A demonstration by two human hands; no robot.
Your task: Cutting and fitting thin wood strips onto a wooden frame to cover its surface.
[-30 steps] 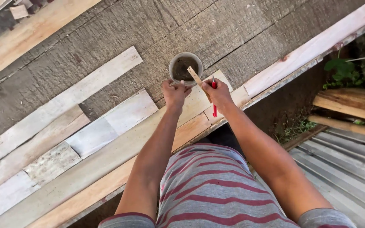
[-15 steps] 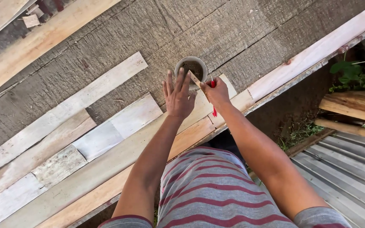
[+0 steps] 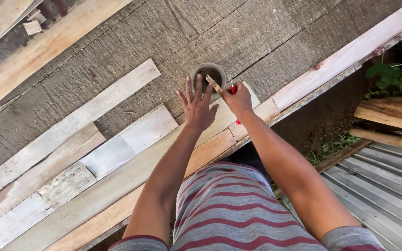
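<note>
A small round grey pot [image 3: 202,70] with dark contents stands on a wide weathered wooden surface [image 3: 173,32]. My left hand [image 3: 196,104] hovers just in front of the pot with its fingers spread and holds nothing. My right hand [image 3: 236,98] sits to the pot's right and grips a red-handled tool; a thin pale wooden stick [image 3: 213,83] runs from that hand towards the pot's rim. Whether the stick's tip dips into the contents I cannot tell.
Several pale planks [image 3: 77,123] lie slanted on the wooden surface to the left. A long whitish board [image 3: 350,53] forms the right edge, with soil and green plants [image 3: 391,76] beyond. Logs [image 3: 391,114] and corrugated metal sheets [image 3: 387,186] lie at the lower right.
My left hand has let go of the pot's side, drawn back and spread its fingers. My right hand has stayed beside the pot with the stick and tool.
</note>
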